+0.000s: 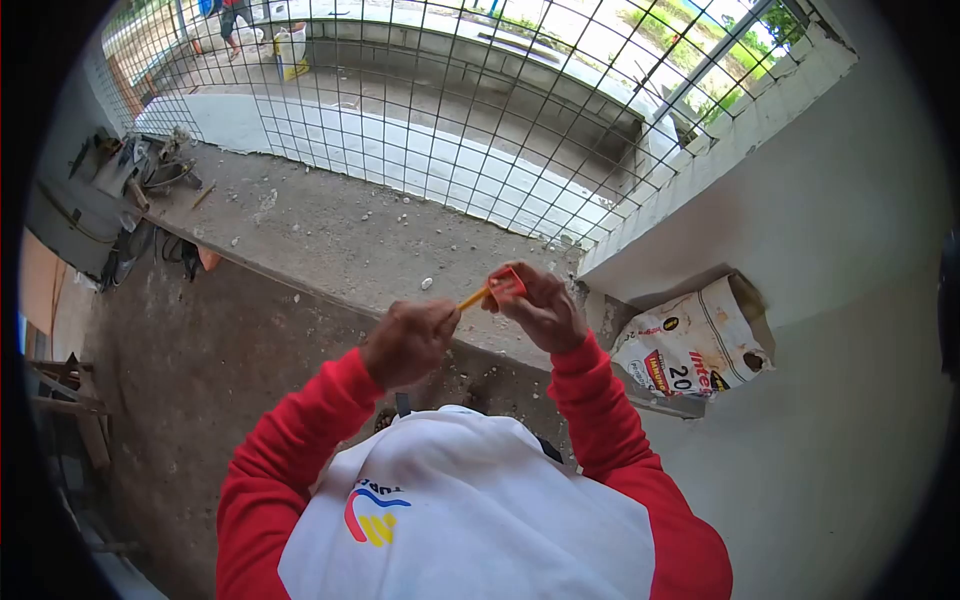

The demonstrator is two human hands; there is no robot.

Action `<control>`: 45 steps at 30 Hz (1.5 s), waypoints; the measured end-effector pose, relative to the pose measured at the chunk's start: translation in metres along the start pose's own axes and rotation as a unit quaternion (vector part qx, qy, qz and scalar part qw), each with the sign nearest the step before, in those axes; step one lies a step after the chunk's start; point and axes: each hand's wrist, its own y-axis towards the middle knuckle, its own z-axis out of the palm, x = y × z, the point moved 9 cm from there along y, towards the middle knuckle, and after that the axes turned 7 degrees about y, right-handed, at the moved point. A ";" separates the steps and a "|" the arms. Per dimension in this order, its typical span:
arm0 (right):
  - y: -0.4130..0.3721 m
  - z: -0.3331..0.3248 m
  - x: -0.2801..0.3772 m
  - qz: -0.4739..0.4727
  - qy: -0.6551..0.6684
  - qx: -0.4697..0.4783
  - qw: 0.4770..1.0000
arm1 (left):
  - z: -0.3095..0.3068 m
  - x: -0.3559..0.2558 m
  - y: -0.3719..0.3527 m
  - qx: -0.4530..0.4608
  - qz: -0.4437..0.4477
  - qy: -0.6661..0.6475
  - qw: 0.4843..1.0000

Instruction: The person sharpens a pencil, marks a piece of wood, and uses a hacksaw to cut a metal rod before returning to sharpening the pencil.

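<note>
Both hands are raised in front of my chest, over the near edge of a concrete ledge [330, 235]. My left hand [410, 342] is closed round one end of a thin yellow stick [473, 298], which looks like a pencil. The fingers of my right hand [540, 308] pinch a small red object [508, 282] at the stick's other end. The stick spans the gap between the two hands and its right end meets the red object. Fingers partly cover the red object, and what it is cannot be made out.
A wire mesh [440, 110] rises behind the ledge. Tools and cables [150, 165] lie at its left end. A torn printed sack [695, 340] leans by the right wall [850, 330]. Outside, at the upper left, a person [234, 22] is near a white bag [290, 50].
</note>
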 end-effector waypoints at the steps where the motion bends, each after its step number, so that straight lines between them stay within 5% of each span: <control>1: 0.003 -0.008 -0.012 0.013 -0.014 -0.035 0.999 | -0.004 -0.001 0.005 -0.027 0.035 0.103 0.994; 4: 0.008 -0.020 -0.056 0.076 0.086 -0.100 0.988 | -0.005 0.008 0.015 -0.033 0.056 0.196 0.978; 5: 0.007 -0.016 -0.051 0.066 0.068 -0.076 0.993 | -0.003 0.011 0.014 -0.020 0.041 0.154 0.987; 7: -0.002 -0.010 -0.027 0.050 0.027 -0.028 0.998 | 0.010 0.027 0.001 0.057 -0.102 -0.142 0.983; 12: -0.011 0.008 0.022 -0.011 0.017 0.041 0.999 | 0.048 -0.001 -0.034 0.174 -0.246 -0.585 0.753; 16: -0.004 -0.007 0.012 -0.022 -0.050 -0.010 0.998 | 0.016 0.013 0.001 0.053 -0.130 -0.191 0.972; 19: 0.006 -0.028 -0.024 -0.025 0.071 -0.079 0.994 | -0.003 0.007 0.029 -0.037 0.046 0.164 0.985; 21: 0.001 -0.027 -0.030 0.004 0.064 -0.068 0.996 | -0.003 0.016 0.031 -0.027 0.029 0.126 0.991; 23: -0.002 -0.024 -0.022 0.029 0.055 -0.034 0.997 | 0.005 0.027 0.016 0.036 -0.101 -0.150 0.983; 27: -0.012 -0.004 0.018 0.034 -0.022 0.028 0.999 | 0.033 0.030 -0.024 0.165 -0.252 -0.471 0.829; 31: -0.018 0.007 0.023 0.111 -0.018 0.026 0.993 | 0.026 0.024 -0.023 0.151 -0.205 -0.417 0.872; 37: -0.021 0.020 -0.010 0.122 0.095 -0.013 0.988 | 0.032 0.003 -0.033 0.209 -0.265 -0.491 0.803; 40: -0.015 0.015 -0.024 0.098 0.189 -0.065 0.975 | 0.024 0.014 -0.018 0.178 -0.216 -0.320 0.905; 41: -0.011 0.011 -0.026 0.090 0.194 -0.086 0.973 | 0.007 0.006 -0.001 0.116 -0.084 -0.141 0.980; 42: -0.005 0.006 -0.027 0.082 0.199 -0.107 0.971 | -0.004 -0.008 0.010 0.045 0.053 0.046 0.997; 43: -0.002 0.001 -0.027 0.074 0.203 -0.128 0.968 | -0.008 -0.028 0.010 -0.029 0.187 0.229 0.955; 45: 0.002 -0.011 -0.038 0.076 0.225 -0.141 0.961 | -0.013 -0.034 0.016 -0.060 0.238 0.245 0.938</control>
